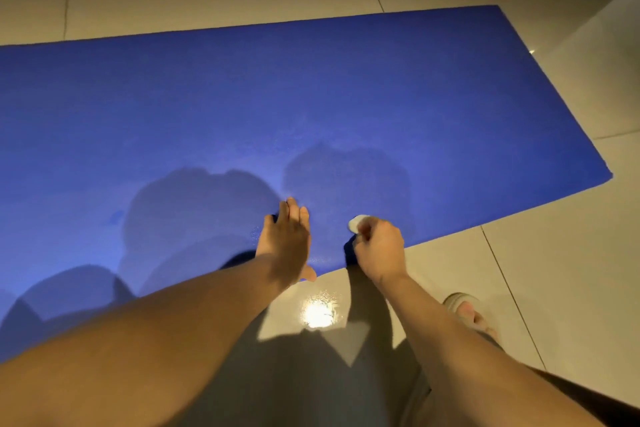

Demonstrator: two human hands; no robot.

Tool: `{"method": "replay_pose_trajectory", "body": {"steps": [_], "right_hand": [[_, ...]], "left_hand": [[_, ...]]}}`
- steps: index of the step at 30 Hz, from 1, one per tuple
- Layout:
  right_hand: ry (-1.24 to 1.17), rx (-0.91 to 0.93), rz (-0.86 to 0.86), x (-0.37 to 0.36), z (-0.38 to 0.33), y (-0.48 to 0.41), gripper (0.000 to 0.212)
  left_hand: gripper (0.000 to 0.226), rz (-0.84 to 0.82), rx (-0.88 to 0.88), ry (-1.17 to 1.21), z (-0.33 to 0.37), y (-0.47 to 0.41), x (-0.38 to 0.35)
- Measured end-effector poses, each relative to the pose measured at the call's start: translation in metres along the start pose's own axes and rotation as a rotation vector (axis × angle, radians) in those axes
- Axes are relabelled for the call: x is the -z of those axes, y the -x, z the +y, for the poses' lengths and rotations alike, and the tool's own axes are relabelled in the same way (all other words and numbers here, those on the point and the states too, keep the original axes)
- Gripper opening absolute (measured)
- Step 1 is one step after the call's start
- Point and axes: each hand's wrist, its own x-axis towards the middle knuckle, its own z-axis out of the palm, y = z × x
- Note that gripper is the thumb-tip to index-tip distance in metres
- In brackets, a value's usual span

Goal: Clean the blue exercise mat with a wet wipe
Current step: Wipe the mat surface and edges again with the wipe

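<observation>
Presses the left hand (285, 239) flat, fingers straight, on the near edge of the blue exercise mat (311, 97), spread over the pale tiled floor (536, 270). Grips a wadded white wet wipe (356, 222) in the right hand (381, 248), fingers curled round it, just beside the left.

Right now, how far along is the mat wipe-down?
Done: little that shows; only a faint sheen on the mat by the near edge hints at wiping. In hand: right hand grips the balled wipe at that edge; left hand lies flat on the mat. Left: the wide stretch beyond shows no wet streaks I can make out.
</observation>
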Motion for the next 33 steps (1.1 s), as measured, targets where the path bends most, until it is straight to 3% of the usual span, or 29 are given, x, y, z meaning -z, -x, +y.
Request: {"method": "replay_pose_trajectory", "body": {"steps": [4,9,12,15,17,20,26,28,33], "right_hand": [[0.072,0.171,-0.107,-0.021,-0.015,0.025,0.016],[0.286,0.36,-0.066,0.007,0.022,0.003,0.02],[0.331,0.21,0.047,0.028,0.036,-0.028,0.015],[0.155,-0.122,0.199,0.041,0.036,-0.051,0.005],[0.071,-0.217,0.249,0.036,0.028,-0.052,0.009],[0.0,-0.157,0.247,0.005,0.005,-0.022,0.013],[0.035,0.114,0.057,-0.041,-0.012,0.031,0.013],[0.039,0.064,0.146,-0.028,0.005,0.014,0.015],[-0.001,-0.323,0.383,0.03,0.058,-0.039,0.016]], "left_hand": [[0.134,0.017,-0.022,-0.003,-0.004,-0.003,-0.003],[0.135,0.064,-0.063,-0.006,-0.009,-0.002,-0.007],[0.135,0.058,-0.067,0.009,-0.009,-0.003,-0.007],[0.134,0.054,-0.049,-0.007,-0.008,-0.002,-0.002],[0.133,0.047,-0.04,-0.014,-0.008,-0.001,0.003],[0.129,0.042,-0.03,-0.023,-0.006,-0.002,0.008],[0.134,0.056,-0.034,-0.043,-0.008,-0.004,0.001],[0.136,0.059,-0.05,-0.051,-0.01,-0.005,-0.001],[0.136,0.061,-0.086,-0.038,-0.011,-0.005,-0.002]]}}
